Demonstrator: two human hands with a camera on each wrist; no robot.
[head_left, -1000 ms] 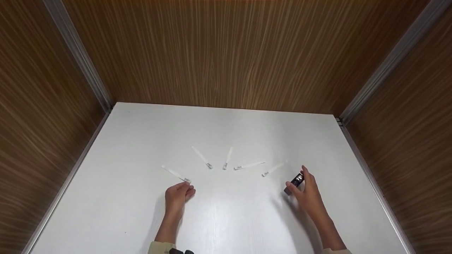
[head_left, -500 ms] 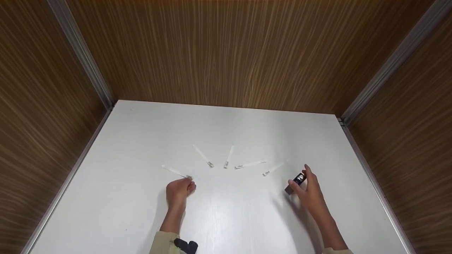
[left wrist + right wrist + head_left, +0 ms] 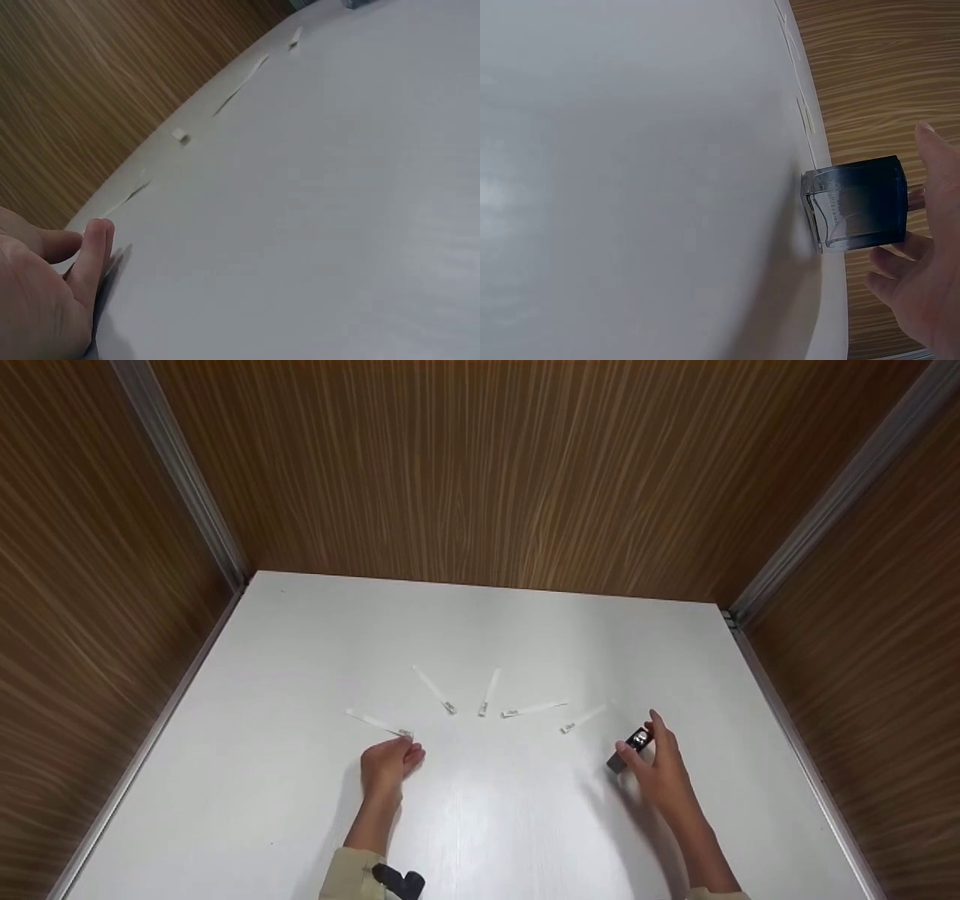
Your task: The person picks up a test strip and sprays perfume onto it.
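Left hand [image 3: 390, 761] pinches the leftmost strip [image 3: 379, 724], right hand [image 3: 660, 769] grips the bottle [image 3: 628, 748]; likely lifting the strip next.

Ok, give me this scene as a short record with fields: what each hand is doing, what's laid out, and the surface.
left hand: pinches the near end of the leftmost paper strip
right hand: holds a small dark glass bottle standing on the table
laid out: four more white paper strips fanned between the hands
surface: white table
surroundings: wood-grain walls
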